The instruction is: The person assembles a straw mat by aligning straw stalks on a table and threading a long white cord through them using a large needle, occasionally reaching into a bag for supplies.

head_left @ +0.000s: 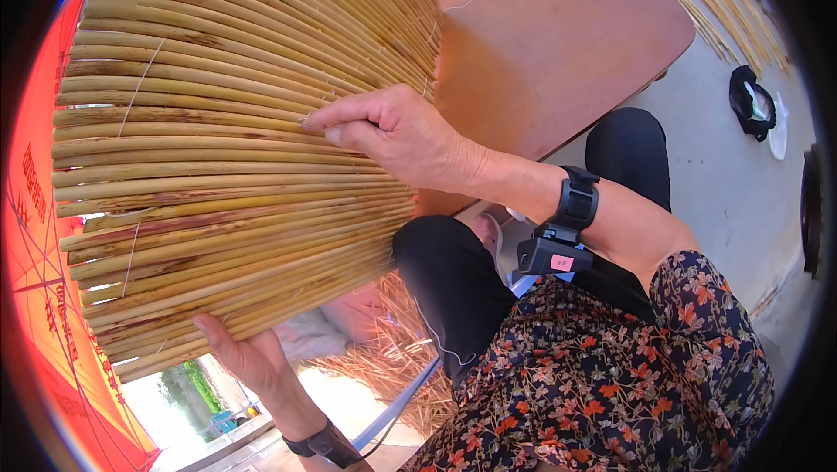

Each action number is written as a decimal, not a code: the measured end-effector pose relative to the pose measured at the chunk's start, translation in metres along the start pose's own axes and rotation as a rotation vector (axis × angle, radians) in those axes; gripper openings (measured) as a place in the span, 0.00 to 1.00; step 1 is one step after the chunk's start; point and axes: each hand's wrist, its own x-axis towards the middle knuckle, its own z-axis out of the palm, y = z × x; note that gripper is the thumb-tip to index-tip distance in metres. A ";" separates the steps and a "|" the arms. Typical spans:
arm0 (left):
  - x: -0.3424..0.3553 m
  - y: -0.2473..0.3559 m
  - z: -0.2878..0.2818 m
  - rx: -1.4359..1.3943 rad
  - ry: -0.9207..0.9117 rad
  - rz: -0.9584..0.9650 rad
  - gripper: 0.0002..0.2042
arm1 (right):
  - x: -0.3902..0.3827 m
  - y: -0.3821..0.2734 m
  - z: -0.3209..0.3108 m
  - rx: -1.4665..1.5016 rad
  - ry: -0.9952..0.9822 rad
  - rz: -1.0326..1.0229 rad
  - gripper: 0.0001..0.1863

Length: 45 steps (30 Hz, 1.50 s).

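Now, across the left side of the view spreads a big mat of slim yellow-brown reeds (227,167), stick beside stick, dark streaks along several of them. Fine white thread (141,87) runs crosswise over the reeds near the left ends, with more short stitches further right. And the right hand (405,136) is in on the mat, over its middle, index finger stretched out, thumb tucked close beside it, the fingertips drawn into a narrow pinch right at the reeds; what sits between those tips, perhaps a bit of thread, is too small for me to make out.

Down at the near edge, the left hand (248,359) has hold of the mat's border: thumb laid on top, the other fingers out of sight beneath. Beyond the mat, at upper right, stretches the smooth reddish-brown table (558,27), one rounded corner pointing right; in this view the mat covers its left part and juts out past it. Below the mat, a loose heap of brown, straw-like strips (410,350). Over on the pale grey floor (697,167), long loose tan reeds (728,1) lie at the far right, and nearer, a crumpled black bag (748,106) with white plastic (779,128) beside it. Bright red cloth (39,106) hangs along the left rim.
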 end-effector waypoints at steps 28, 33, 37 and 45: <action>0.010 0.003 -0.010 -0.036 0.002 -0.048 0.26 | 0.016 0.003 -0.008 -0.068 -0.087 -0.045 0.13; -0.001 0.001 -0.004 0.071 0.024 -0.009 0.30 | 0.011 -0.004 -0.009 -0.102 -0.082 -0.037 0.12; -0.004 0.002 -0.001 0.118 0.020 0.002 0.32 | 0.011 -0.015 -0.011 -0.161 -0.070 -0.001 0.12; -0.019 -0.004 0.014 0.186 0.066 0.075 0.33 | -0.001 -0.031 -0.018 -0.262 -0.045 0.042 0.11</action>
